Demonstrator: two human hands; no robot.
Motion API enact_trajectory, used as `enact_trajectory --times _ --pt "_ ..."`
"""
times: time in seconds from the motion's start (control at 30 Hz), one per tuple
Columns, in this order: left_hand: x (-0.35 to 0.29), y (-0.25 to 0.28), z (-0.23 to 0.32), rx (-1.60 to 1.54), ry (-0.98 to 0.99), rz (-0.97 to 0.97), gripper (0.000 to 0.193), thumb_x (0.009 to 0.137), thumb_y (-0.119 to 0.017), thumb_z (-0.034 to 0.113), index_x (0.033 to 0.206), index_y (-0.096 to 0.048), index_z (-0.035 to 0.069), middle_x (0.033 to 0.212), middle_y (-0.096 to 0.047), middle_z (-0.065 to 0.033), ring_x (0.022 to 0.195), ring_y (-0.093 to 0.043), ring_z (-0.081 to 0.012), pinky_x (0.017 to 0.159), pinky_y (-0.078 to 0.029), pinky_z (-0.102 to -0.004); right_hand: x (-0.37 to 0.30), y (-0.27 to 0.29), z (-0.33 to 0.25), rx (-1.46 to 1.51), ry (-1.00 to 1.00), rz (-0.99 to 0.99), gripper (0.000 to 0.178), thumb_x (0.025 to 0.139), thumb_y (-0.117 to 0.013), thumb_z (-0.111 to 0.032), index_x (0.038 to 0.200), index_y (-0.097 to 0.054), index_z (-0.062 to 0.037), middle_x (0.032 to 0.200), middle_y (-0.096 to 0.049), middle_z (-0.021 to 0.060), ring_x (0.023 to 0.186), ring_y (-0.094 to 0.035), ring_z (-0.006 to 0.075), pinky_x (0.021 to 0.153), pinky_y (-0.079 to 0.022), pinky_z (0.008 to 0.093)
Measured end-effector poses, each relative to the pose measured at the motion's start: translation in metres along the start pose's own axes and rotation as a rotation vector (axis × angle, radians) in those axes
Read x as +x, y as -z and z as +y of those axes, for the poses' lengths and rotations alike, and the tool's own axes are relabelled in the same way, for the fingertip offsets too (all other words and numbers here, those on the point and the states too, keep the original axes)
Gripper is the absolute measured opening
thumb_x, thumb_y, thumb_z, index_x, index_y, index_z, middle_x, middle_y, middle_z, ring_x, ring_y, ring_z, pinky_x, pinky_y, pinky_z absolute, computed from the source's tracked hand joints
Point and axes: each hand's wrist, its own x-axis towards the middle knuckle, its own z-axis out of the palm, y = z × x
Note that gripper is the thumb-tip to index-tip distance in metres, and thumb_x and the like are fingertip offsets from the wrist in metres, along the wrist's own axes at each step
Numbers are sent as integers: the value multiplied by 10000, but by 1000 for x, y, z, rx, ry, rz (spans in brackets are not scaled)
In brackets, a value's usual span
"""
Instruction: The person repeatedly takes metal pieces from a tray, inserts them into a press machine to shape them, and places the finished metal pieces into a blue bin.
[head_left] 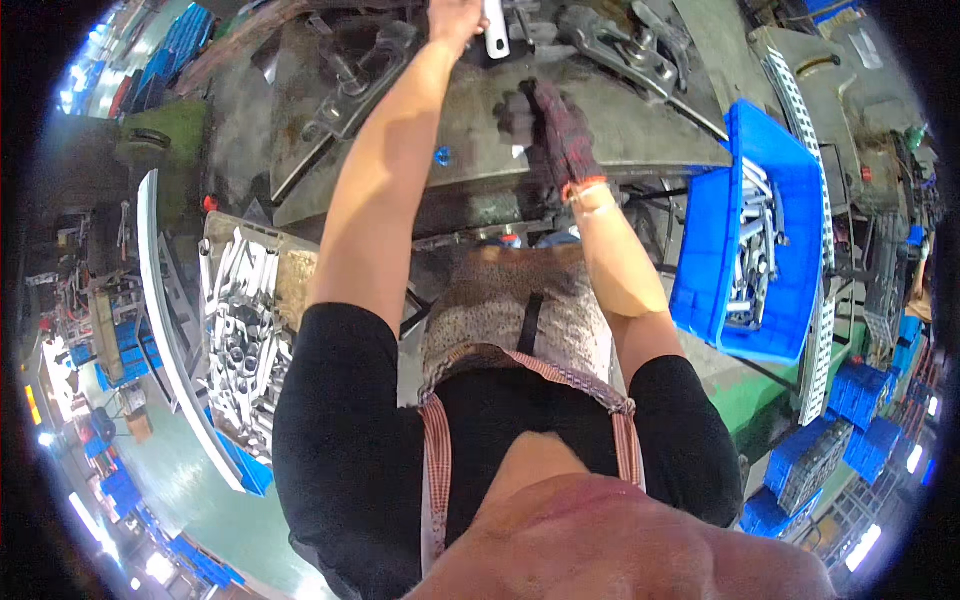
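Note:
My bare left hand (457, 22) is at the far edge of the view, its fingers closed on a flat, pale metal piece (497, 38) with a rounded end and a small hole. The upper part of that piece runs out of the picture. My right hand (566, 140), in a dark glove with a red cuff, is over the dark metal plate (470, 120) with its fingers stretched forward, and I see nothing in it. A clamp (355, 75) is fixed on the plate to the left, and another clamp (630, 50) to the right.
A blue bin (700, 270) with several silver metal parts (755, 250) stands at my right. On my left, a tray (295, 275) is heaped with similar parts. A small blue object (443, 156) lies near the plate's front edge. A perforated metal rail (815, 330) runs beyond the bin.

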Motion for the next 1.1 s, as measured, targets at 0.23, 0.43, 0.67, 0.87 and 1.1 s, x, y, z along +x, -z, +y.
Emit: enact_trajectory --times 0.23,0.43,0.67,0.87,1.1 --pt "2 3 13 250 -10 -190 381 808 -575 385 732 -613 14 509 -500 -32 424 -438 -102 414 -351 -261 82 8 -14 -981 366 -76 663 803 -503 -502 1167 -434 48 936 -597 160 822 -604 239 718 -466 335" --pt "9 1 -8 254 -329 68 327 807 -540 307 684 -620 15 581 -588 -139 521 -584 -224 501 -434 -345 113 -18 -6 -453 196 -39 621 840 -425 -539 1208 -476 -42 1146 -522 139 995 -507 238 861 -381 330" --pt "34 2 -24 449 -418 35 322 799 -479 284 748 -589 -14 716 -551 -229 721 -573 -376 604 -440 -401 131 -31 7 -1118 493 137 449 881 -359 -441 1225 -455 -169 1229 -451 167 1124 -428 309 930 -327 380" --pt "26 -4 -1 -9 163 -110 265 773 -612 228 574 -600 52 498 -477 7 399 -387 -71 369 -257 -242 115 -33 -13 -1062 456 237 502 864 -346 -475 1175 -484 -106 1016 -560 196 910 -556 308 768 -413 419" --pt "19 -2 15 -22 182 -23 292 744 -674 271 585 -617 33 464 -489 -9 346 -382 -94 344 -257 -261 121 -35 -15 -811 404 88 456 876 -349 -436 1215 -441 -145 1110 -517 169 1003 -508 323 822 -398 409"
